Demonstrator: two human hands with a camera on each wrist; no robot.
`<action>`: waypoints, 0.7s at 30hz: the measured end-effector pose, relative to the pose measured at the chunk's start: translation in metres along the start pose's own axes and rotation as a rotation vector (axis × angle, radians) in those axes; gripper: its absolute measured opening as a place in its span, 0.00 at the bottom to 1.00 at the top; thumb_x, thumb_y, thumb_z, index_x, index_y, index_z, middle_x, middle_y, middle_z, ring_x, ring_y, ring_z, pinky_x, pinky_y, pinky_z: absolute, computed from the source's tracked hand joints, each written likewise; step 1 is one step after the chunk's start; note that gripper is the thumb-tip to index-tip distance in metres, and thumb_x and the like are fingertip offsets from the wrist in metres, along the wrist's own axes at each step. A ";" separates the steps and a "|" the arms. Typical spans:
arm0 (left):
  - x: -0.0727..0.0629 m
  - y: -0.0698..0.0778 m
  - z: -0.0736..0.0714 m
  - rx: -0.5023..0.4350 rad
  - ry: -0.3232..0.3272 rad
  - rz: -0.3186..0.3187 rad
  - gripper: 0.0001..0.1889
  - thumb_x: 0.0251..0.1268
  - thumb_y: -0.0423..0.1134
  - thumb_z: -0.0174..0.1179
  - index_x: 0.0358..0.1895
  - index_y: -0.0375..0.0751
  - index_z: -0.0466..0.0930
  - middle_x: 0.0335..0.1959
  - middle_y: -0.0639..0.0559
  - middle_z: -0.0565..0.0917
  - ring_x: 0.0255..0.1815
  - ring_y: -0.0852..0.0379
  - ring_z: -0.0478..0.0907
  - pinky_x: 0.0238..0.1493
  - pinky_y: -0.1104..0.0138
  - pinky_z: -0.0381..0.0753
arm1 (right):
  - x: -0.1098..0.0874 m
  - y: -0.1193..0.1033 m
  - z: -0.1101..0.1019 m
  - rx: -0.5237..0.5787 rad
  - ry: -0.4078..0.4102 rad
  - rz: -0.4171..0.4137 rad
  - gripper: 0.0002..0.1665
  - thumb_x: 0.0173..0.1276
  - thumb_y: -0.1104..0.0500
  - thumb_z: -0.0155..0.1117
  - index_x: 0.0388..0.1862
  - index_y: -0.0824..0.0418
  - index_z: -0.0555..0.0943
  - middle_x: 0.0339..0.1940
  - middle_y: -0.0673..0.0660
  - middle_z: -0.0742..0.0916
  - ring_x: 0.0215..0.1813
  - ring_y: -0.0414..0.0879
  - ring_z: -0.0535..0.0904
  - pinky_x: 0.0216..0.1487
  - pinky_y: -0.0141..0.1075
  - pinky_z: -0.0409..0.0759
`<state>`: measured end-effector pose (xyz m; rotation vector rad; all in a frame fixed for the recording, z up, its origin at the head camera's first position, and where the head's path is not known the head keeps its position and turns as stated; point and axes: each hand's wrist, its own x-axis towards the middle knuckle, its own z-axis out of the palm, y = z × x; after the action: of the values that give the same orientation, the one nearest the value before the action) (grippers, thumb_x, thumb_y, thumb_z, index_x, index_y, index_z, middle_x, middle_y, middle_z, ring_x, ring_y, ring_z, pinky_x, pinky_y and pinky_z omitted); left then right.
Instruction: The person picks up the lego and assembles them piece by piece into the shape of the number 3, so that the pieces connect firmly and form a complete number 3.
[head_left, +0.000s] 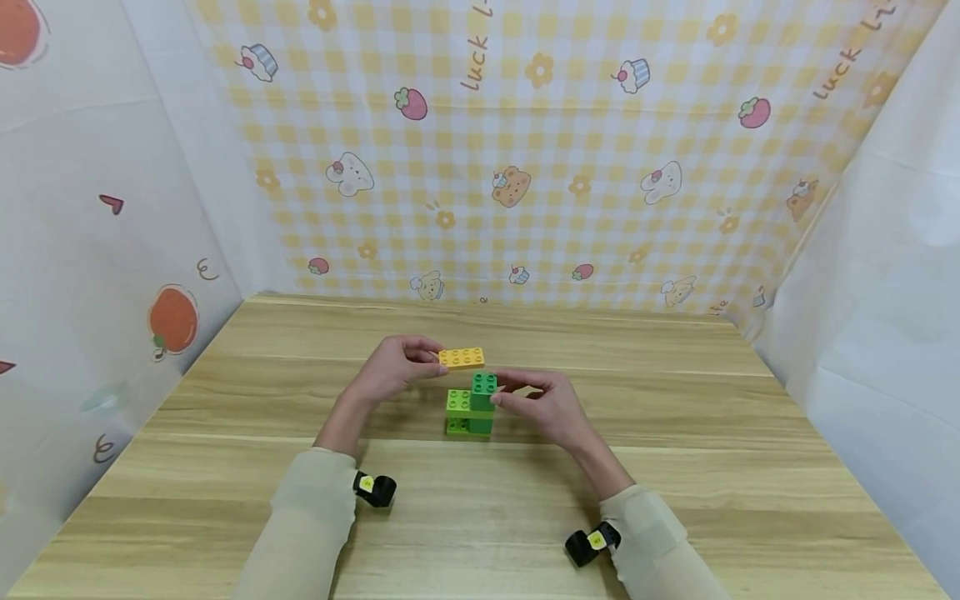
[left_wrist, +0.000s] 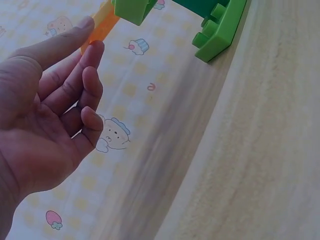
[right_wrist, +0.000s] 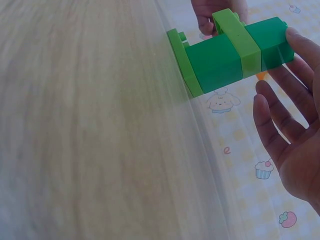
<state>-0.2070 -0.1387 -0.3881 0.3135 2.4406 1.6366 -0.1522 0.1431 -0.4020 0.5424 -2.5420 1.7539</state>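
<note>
My left hand (head_left: 393,367) pinches a yellow-orange building brick (head_left: 462,359) by its left end, between thumb and fingers. The brick is held up behind a small stack, studs upward. In that stack, a light green base brick (left_wrist: 220,37) lies at the bottom. A dark green block (right_wrist: 217,65) rises from one end of it. Over this lies a second light green brick (head_left: 458,399), overhanging to the left. Topmost sits another dark green brick (head_left: 483,392); my right hand (head_left: 551,408) pinches it from the right with thumb and fingertips.
The stack stands on a wood-grain table (head_left: 450,533). A yellow checked cloth (head_left: 510,125) with cartoon prints hangs behind the table, and pale cloths hang at both sides. Black wrist cameras (head_left: 384,492) are strapped over light sleeves (head_left: 311,508).
</note>
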 end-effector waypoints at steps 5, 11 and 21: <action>-0.002 0.001 -0.001 -0.025 -0.008 0.011 0.20 0.65 0.39 0.75 0.58 0.36 0.85 0.40 0.50 0.88 0.42 0.56 0.83 0.47 0.63 0.81 | 0.000 0.000 0.000 -0.001 -0.004 -0.006 0.19 0.69 0.54 0.76 0.58 0.53 0.90 0.53 0.54 0.93 0.53 0.48 0.87 0.44 0.35 0.83; -0.003 0.002 -0.002 -0.039 -0.028 0.034 0.21 0.66 0.38 0.75 0.58 0.33 0.84 0.39 0.52 0.88 0.42 0.58 0.83 0.51 0.59 0.82 | 0.000 -0.001 -0.001 -0.018 -0.011 -0.016 0.18 0.70 0.53 0.75 0.58 0.52 0.90 0.52 0.53 0.93 0.53 0.49 0.86 0.45 0.37 0.82; -0.004 0.004 -0.003 -0.066 -0.050 0.030 0.21 0.65 0.37 0.74 0.59 0.34 0.85 0.39 0.53 0.88 0.43 0.58 0.84 0.53 0.56 0.83 | 0.000 -0.001 0.000 -0.018 -0.006 -0.009 0.18 0.69 0.54 0.76 0.58 0.52 0.91 0.52 0.53 0.93 0.53 0.49 0.86 0.44 0.36 0.82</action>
<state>-0.2037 -0.1413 -0.3827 0.3787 2.3512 1.6957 -0.1516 0.1430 -0.4007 0.5588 -2.5522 1.7273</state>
